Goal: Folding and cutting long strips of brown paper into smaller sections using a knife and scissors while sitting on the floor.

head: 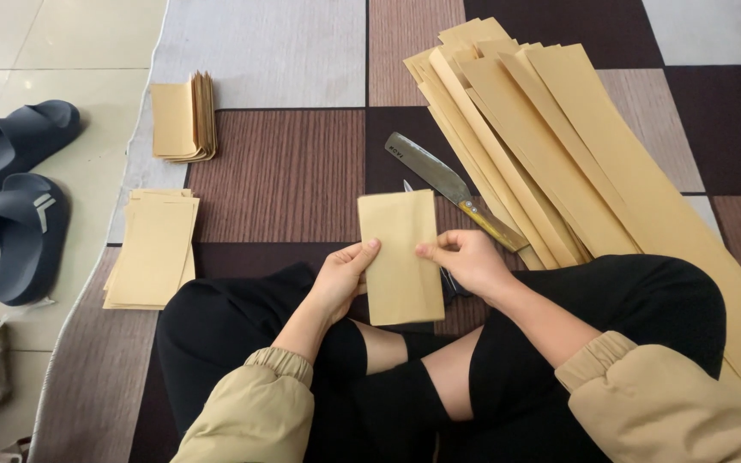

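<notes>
Two dark slippers [21,197] lay on the pale tiled floor [87,34], just off the left edge of the patchwork rug [285,171], kept clear of the paper. Near that left edge sat two stacks of tan paper: a flat stack [154,249] nearer the person and, farther up the rug, a fanned stack [183,117] whose folded edges splayed open (both looked like finished pieces laid aside within arm's reach).

At the rug's near edge the person sat cross-legged, holding a tan paper rectangle [400,257] upright above the lap, raised so both sides could be handled. The left hand [340,279] pinched its left edge, thumb on the front and fingers curled behind. The right hand [469,261] was closed on the right edge near the top, thumb and forefinger pressed together over the paper.

Just beyond the rectangle a large knife [452,189] lay on the rug, blade pointing toward the far edge, handle nearest the right hand. Scissors [449,283] showed partly under that hand. Toward the right edge, long tan paper strips [576,163] ran diagonally from the far edge down past the right knee, overlapping in a loose sheaf.
</notes>
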